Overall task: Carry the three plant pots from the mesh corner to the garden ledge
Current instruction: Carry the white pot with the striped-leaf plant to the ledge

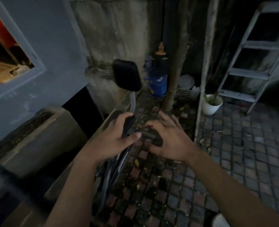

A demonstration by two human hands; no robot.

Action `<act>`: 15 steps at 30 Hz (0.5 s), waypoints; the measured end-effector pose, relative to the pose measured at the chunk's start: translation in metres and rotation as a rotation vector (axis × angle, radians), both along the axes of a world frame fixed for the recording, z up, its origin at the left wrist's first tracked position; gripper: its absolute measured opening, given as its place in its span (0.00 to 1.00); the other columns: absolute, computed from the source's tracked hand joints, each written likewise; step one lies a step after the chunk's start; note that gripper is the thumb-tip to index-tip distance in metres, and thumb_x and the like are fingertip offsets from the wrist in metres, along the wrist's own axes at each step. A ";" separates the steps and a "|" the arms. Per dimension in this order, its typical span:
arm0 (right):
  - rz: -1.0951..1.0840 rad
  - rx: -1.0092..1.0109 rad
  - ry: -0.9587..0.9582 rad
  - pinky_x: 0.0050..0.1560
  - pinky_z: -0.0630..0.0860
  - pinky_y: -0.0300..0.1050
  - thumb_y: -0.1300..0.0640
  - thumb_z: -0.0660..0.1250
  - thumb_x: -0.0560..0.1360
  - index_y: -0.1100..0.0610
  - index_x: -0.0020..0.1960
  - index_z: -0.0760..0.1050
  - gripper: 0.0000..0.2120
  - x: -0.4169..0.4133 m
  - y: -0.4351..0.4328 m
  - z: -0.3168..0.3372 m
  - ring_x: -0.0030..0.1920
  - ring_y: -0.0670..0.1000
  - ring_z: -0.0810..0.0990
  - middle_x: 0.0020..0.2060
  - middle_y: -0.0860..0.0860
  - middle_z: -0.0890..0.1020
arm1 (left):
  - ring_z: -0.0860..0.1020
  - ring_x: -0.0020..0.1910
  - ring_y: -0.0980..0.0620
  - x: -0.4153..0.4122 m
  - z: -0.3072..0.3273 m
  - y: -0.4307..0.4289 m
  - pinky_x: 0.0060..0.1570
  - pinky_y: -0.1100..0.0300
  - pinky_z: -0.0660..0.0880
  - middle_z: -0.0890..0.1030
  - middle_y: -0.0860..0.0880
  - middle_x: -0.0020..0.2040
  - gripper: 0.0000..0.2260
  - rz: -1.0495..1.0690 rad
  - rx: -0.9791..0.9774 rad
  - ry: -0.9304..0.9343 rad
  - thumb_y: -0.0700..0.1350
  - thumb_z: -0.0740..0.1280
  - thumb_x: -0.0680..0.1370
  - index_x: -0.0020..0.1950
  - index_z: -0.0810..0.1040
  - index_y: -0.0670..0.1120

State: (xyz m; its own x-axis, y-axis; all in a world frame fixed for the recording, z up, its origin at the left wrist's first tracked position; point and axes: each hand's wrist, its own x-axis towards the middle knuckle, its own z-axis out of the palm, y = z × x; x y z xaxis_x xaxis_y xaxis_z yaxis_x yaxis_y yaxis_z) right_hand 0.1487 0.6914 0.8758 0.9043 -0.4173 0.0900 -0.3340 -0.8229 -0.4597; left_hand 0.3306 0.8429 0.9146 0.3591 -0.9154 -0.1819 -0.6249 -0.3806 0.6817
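Left hand (114,138): fingers curled loosely over a dark padded bar, thumb out; a firm grip cannot be confirmed in the blur. Right hand (168,140): fingers spread wide, palm down, over a small dark object (151,136), possibly touching it; what it is cannot be told. White plant pot (212,104): 1 visible, upright on the brick paving (233,145), holding green stems, beside the foot of a grey stepladder (256,59). Blue gas cylinder (158,79): upright against the concrete wall (112,30).
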 end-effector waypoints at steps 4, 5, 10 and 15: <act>-0.158 -0.010 -0.032 0.79 0.59 0.60 0.32 0.63 0.69 0.45 0.77 0.64 0.39 -0.059 -0.080 0.015 0.80 0.57 0.57 0.76 0.52 0.63 | 0.63 0.78 0.49 -0.042 0.004 -0.082 0.77 0.45 0.62 0.58 0.54 0.76 0.34 -0.096 -0.116 -0.044 0.72 0.65 0.74 0.75 0.51 0.71; -0.215 -0.006 -0.059 0.78 0.61 0.59 0.31 0.60 0.68 0.46 0.76 0.66 0.39 -0.074 -0.098 0.017 0.79 0.57 0.60 0.75 0.52 0.64 | 0.63 0.78 0.50 -0.051 0.005 -0.105 0.77 0.47 0.63 0.58 0.54 0.77 0.35 -0.119 -0.148 -0.008 0.73 0.64 0.72 0.75 0.52 0.70; -0.441 -0.008 -0.099 0.75 0.67 0.62 0.33 0.61 0.71 0.45 0.75 0.65 0.35 -0.148 -0.197 0.010 0.76 0.56 0.62 0.72 0.50 0.67 | 0.67 0.72 0.63 -0.105 0.006 -0.234 0.67 0.66 0.68 0.60 0.56 0.75 0.32 -0.239 -0.303 0.052 0.80 0.60 0.67 0.69 0.54 0.78; -0.601 -0.012 -0.038 0.73 0.69 0.62 0.32 0.60 0.70 0.42 0.74 0.63 0.34 -0.207 -0.302 -0.002 0.74 0.59 0.65 0.71 0.51 0.68 | 0.68 0.65 0.77 -0.163 -0.012 -0.364 0.61 0.80 0.66 0.63 0.56 0.70 0.24 -0.331 -0.408 0.118 0.68 0.64 0.76 0.70 0.59 0.74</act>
State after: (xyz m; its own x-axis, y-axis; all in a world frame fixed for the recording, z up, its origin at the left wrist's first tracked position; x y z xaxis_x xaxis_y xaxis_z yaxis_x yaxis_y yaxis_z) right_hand -0.0587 0.3897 0.8742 0.5062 -0.8532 0.1257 -0.7259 -0.5002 -0.4721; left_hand 0.1679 0.4786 0.9030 0.0379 -0.9810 0.1904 -0.5766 0.1342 0.8059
